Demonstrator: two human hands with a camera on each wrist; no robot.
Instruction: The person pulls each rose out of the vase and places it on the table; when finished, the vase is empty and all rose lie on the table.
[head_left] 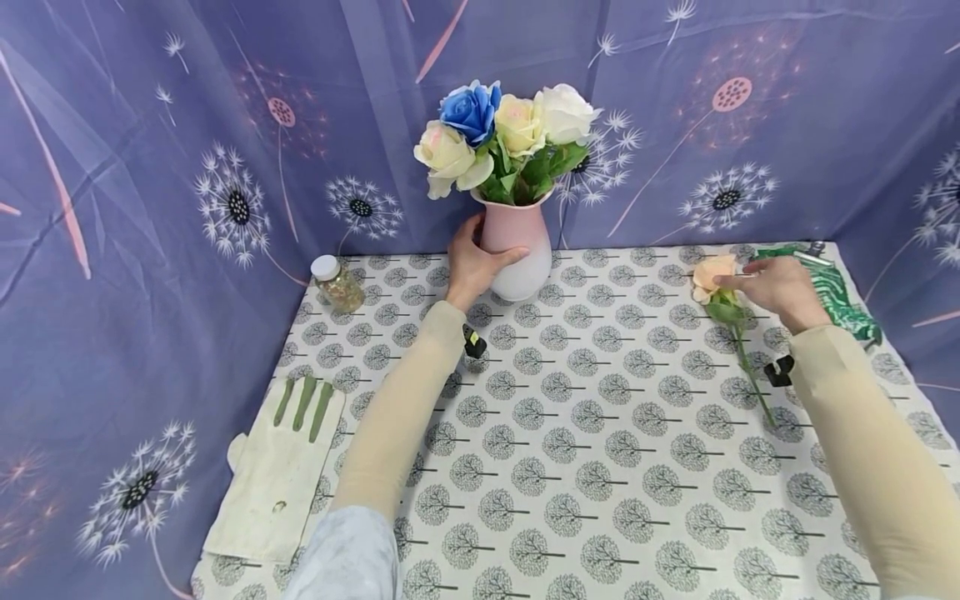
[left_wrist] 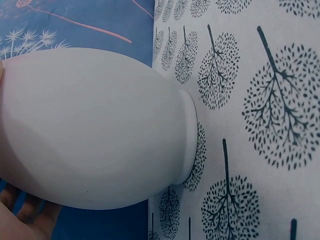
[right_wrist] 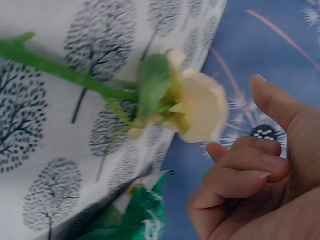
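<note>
My left hand [head_left: 474, 265] grips the side of a pink-and-white vase [head_left: 522, 229] at the back of the table, its thumb across the front. In the left wrist view, the vase's white lower body [left_wrist: 100, 130] fills most of the picture. Out of the vase rise a blue rose [head_left: 471, 112], a white rose [head_left: 567, 114] and two cream ones. At the right, a peach rose [head_left: 711, 277] with a green stem lies on the cloth. Over its bloom is my right hand [head_left: 783, 292]; the right wrist view shows its fingers loosely bent, thumb apart, holding nothing, with a gap to the bloom [right_wrist: 202, 107].
A green packet [head_left: 836, 287] lies in the back right corner, just beyond my right hand. On the left stand a white-lidded jar [head_left: 341, 287] and, nearer, a pair of white-and-green gloves [head_left: 273, 483] lying flat. A purple dandelion-print curtain [head_left: 465, 225] hangs behind the tree-patterned tablecloth [head_left: 577, 517].
</note>
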